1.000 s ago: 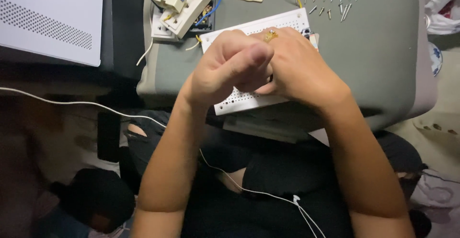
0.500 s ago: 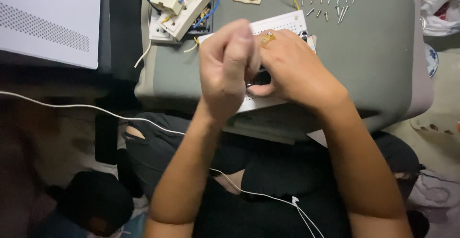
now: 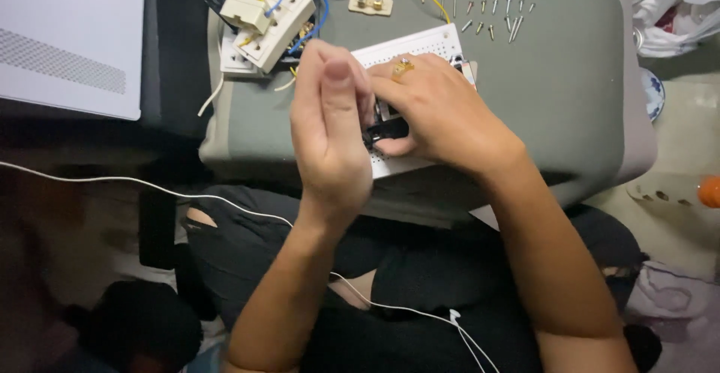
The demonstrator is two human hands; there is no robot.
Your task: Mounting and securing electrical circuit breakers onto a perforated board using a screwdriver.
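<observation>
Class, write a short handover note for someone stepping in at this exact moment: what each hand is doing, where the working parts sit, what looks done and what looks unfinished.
Left hand: raised edge-on over the white breadboard, fingers closed against a small black part.
Right hand: gripping that black part from the other side, above the board.
Parts: breadboard lies on the grey-green pad; loose screws lie in a row at the pad's far edge; white wired sockets sit at its far left corner.
Done: cannot tell; the hands hide most of the board.
Left: the black part is in hand, not visibly seated; screws lie unused.
</observation>
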